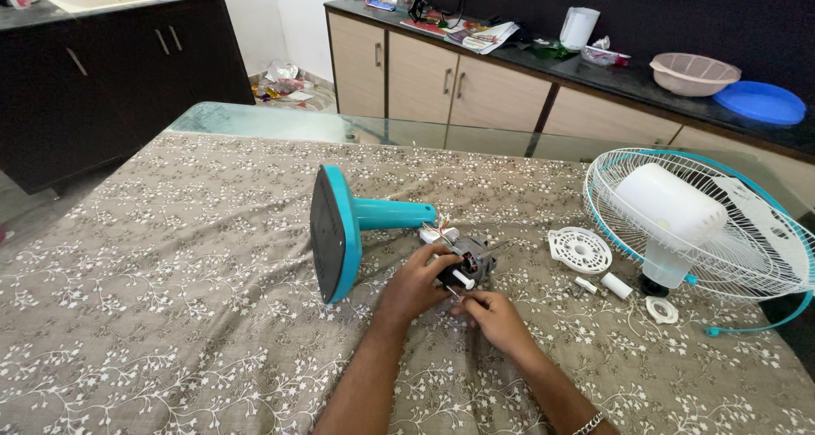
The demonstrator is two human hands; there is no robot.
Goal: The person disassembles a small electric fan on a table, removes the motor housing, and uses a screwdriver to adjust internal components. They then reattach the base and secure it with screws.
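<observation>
A small grey fan motor [469,257] with wires lies on the patterned tablecloth at the end of a teal fan stand [392,214], whose round base [333,231] is tipped on its edge. My left hand [418,284] grips the motor from the near side. My right hand [491,314] sits just below the motor, fingers pinched on a thin wire or small part beside the motor's white shaft.
A white fan grille with a white motor cover [679,218] lies at the right. A round white vent piece [580,249], a white cylinder [616,286] and a ring [661,309] lie near it. Counters with bowls stand behind the glass table edge [280,121].
</observation>
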